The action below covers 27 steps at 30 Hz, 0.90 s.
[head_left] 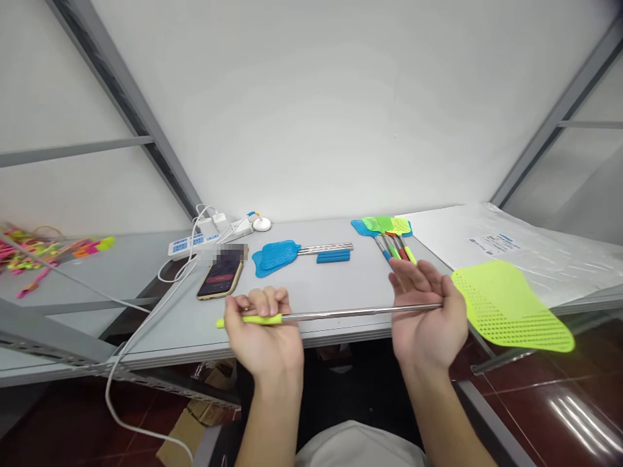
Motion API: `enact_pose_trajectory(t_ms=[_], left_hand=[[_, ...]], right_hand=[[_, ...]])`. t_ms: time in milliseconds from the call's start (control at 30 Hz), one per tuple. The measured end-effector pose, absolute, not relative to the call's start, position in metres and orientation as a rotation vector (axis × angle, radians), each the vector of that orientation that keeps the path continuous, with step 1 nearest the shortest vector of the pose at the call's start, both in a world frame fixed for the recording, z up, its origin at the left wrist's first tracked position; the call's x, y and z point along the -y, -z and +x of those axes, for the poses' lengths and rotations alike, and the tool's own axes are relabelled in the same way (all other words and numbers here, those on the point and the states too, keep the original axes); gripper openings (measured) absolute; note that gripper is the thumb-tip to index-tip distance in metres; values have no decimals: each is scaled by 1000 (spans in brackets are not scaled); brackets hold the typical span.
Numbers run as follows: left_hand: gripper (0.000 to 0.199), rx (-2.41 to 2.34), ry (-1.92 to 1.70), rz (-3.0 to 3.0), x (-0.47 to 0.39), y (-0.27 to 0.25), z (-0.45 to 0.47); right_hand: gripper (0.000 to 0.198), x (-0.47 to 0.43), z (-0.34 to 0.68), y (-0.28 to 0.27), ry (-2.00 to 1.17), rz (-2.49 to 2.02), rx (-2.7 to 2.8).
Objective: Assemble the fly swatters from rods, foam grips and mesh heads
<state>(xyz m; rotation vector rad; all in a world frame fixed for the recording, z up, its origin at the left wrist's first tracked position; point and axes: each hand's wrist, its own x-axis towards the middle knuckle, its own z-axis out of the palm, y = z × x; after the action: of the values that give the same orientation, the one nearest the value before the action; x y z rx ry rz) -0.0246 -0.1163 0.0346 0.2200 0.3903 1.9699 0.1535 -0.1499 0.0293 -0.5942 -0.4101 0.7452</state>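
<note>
Yellow-green fly swatter [360, 311], one, spans the two hands above the near table [311, 284] edge in the head view, its head at the right. The left hand [267, 340], palm up, curls around its grip; the right hand [428, 327], also palm up, holds the rod beside the head, thumb over it, fingers loosely extended. Beyond lie two overlapping blue swatters [277, 255], one phone [221, 275] to their left, and, far right, a multicoloured swatter cluster [382, 225], its count unclear.
</note>
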Motion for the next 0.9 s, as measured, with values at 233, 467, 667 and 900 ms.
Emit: enact_pose_trajectory(t_ms=[233, 467, 667, 900], left_hand=[[34, -345, -1868, 427, 156, -43, 32], [36, -234, -1685, 414, 167, -48, 47], [37, -199, -1521, 215, 147, -46, 21], [31, -127, -1662, 203, 142, -46, -14]], right_hand=[[42, 158, 92, -27, -986, -520, 467], [51, 177, 84, -32, -1151, -459, 570], [38, 168, 104, -14, -1147, -494, 869], [48, 170, 120, 1, -1109, -505, 757]])
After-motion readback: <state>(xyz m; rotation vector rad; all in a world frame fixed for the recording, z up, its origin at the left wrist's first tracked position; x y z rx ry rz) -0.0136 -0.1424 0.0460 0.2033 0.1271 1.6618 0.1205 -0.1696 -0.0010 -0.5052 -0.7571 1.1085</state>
